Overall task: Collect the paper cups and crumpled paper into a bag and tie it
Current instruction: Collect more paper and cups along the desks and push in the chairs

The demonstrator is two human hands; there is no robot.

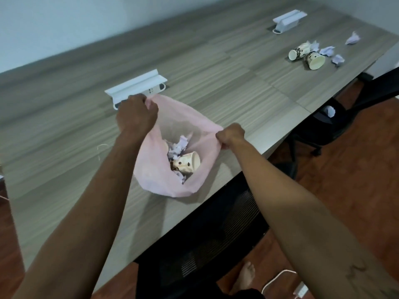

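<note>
The bag (155, 169), thin and pink, sits on the table (64, 147) near its front edge, its mouth pulled wide. The left hand (136, 114) grips the far left part of the rim in a closed fist, and the right hand (230, 134) pinches the rim on the right side, fingers curled tight around the plastic. Both arms reach forward from the bottom of the view.

Inside the bag lies a cup (187, 164) on its side, printed with dark spots, its open mouth turned to the right. Crumpled paper (179, 145) is packed just behind and beside it, touching it.

Well apart, at the far right of the table, two more cups (307, 56) lie on their sides, touching each other. Paper balls (327, 50) are scattered just beside them, and one more ball (353, 37) lies a little farther back.

A white socket box (136, 87) with its lid raised stands in the table just behind the left hand. A second box (289, 20) stands far back on the right.

A black mesh chair (205, 229) is tucked against the table's front edge below the bag. Another chair (328, 124) stands at the right, with a paper ball on its seat. A bare foot (244, 277) and a white cable (276, 279) show on the wooden floor (345, 180).
</note>
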